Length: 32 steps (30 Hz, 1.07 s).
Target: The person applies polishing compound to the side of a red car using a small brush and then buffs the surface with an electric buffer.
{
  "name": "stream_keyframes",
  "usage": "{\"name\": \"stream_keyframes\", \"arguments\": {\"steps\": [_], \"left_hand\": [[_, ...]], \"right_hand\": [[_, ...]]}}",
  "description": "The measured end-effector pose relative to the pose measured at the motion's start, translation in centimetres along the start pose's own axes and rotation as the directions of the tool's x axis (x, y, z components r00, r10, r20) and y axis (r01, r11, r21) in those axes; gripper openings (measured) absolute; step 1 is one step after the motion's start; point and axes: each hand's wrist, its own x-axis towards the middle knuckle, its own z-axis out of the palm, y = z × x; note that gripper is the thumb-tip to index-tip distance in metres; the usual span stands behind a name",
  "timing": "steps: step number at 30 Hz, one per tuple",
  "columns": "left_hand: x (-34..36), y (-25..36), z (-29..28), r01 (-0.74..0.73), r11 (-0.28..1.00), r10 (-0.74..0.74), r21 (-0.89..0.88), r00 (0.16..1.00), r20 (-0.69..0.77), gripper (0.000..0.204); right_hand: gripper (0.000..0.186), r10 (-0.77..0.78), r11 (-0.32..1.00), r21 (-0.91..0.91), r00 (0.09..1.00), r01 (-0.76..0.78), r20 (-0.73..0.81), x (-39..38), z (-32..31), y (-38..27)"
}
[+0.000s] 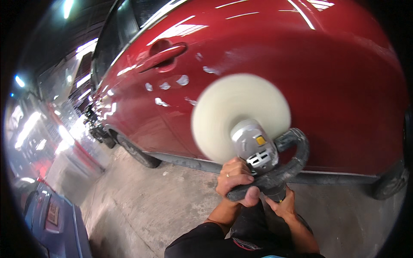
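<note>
A power polisher (254, 144) with a grey head and a black loop handle (299, 157) is held in front of me in both hands. Its round cream pad (241, 99) is smeared by spinning and lies over the side of a red car (327, 86). My left hand (234, 178) is closed round the near end of the loop handle. Lower and to the right, my right hand (284, 204) grips the polisher's rear body; some of its fingers are hidden. White compound dabs (183, 80) mark the paint left of the pad, below the door handle (161, 56).
The car's wheels (137, 152) rest on a bare concrete floor (150, 202). At lower left stands a blue vehicle (56, 223). Clear plastic sheeting with a red post (81, 155) hangs beyond it. Bright ceiling lamps (68, 7) shine at upper left.
</note>
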Motion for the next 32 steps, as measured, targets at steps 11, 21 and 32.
{"name": "stream_keyframes", "arguments": {"steps": [11,21,32], "left_hand": [[0.4,0.3,23.7,-0.014,0.847,0.096,-0.531,0.987,0.127,0.019],[2.6,0.1,27.7,-0.001,0.832,0.141,-0.555,0.967,0.210,0.021],[9.1,-4.4,7.2,-0.252,0.894,0.200,-0.370,0.964,-0.174,0.022]], "right_hand": [[0.045,0.056,0.998,0.057,0.852,-0.031,-0.521,-4.3,-12.0,6.6],[0.049,0.126,0.893,0.388,0.700,0.230,-0.703,0.2,-9.8,6.6],[0.028,-0.033,0.984,-0.176,0.972,-0.009,-0.232,5.4,-4.4,-5.7]]}}
